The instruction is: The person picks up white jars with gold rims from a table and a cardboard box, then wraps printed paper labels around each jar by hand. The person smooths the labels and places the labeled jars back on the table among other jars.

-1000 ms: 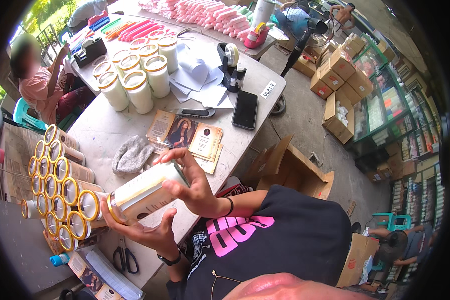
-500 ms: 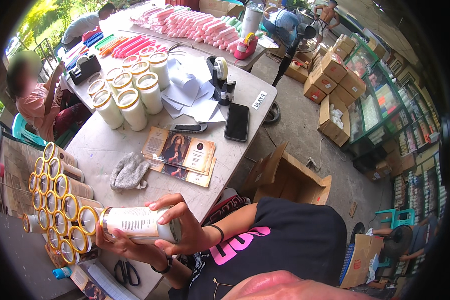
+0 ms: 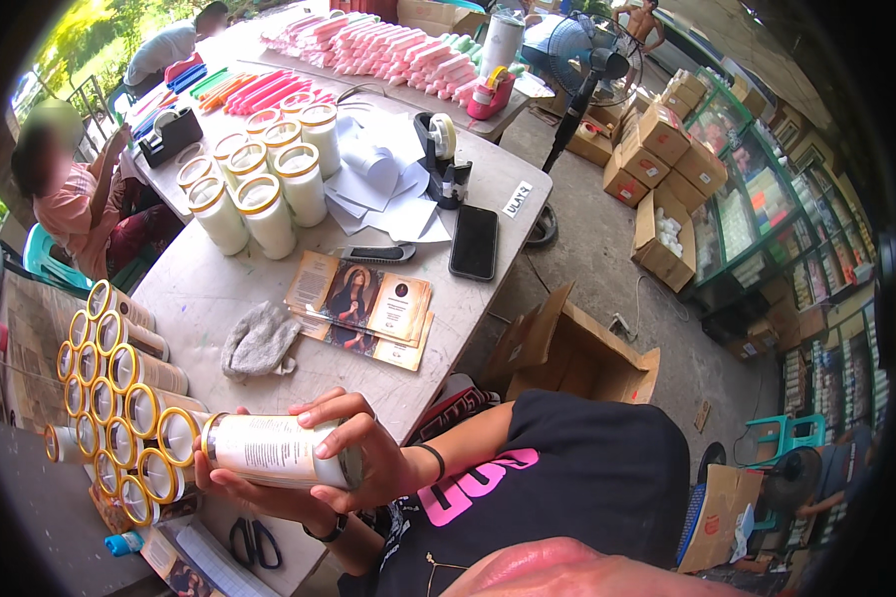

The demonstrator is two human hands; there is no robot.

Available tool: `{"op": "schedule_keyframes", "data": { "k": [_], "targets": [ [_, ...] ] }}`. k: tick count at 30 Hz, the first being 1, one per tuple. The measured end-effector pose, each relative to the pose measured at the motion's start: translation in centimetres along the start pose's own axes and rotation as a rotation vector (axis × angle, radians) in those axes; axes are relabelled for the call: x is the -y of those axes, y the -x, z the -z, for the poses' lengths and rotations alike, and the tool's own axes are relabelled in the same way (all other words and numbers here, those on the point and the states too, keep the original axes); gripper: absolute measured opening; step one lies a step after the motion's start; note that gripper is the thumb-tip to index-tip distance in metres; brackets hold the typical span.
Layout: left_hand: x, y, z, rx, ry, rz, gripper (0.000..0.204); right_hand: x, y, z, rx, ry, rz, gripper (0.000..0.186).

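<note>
A glass jar candle (image 3: 269,450) with a gold rim and a cream printed label lies sideways between my hands. My left hand (image 3: 254,488) cradles its underside near the rim. My right hand (image 3: 363,448) grips the base end, thumb and fingers on either side. Right beside the rim, similar labelled jar candles (image 3: 154,373) are stacked on their sides in a pile. Above the held jar, a grey cloth (image 3: 261,341) lies crumpled on the table. Printed picture labels (image 3: 363,306) are stacked to its right. Dark-handled scissors (image 3: 255,543) lie below my left hand.
Upright white jar candles (image 3: 267,221), a cutter knife (image 3: 376,253), a phone (image 3: 473,244), a tape dispenser (image 3: 436,149) and loose papers (image 3: 383,189) stand or lie on the table (image 3: 194,298). An open cardboard box (image 3: 592,348) is beside it. A seated person (image 3: 75,204) is at the left.
The jar candle has turned slightly in my hands, so its label text shows differently. Both hands keep hold of it in nearly the same place.
</note>
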State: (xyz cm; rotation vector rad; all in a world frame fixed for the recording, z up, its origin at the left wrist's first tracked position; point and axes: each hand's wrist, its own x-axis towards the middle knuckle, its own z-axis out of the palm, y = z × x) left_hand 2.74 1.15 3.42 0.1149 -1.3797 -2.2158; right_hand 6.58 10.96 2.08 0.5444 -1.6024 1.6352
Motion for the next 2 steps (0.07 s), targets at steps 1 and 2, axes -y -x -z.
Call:
{"op": "schedule_keyframes", "data": {
  "k": [1,2],
  "targets": [
    [0.17,0.15,-0.25,-0.022,0.015,-0.017,0.046,-0.19,-0.51,0.16,0.020,-0.024,0.003,0.049],
    [0.46,0.38,-0.22,0.047,0.080,0.030,0.050,-0.22,-0.56,0.22,0.018,-0.022,0.005,0.049]
  ]
}}
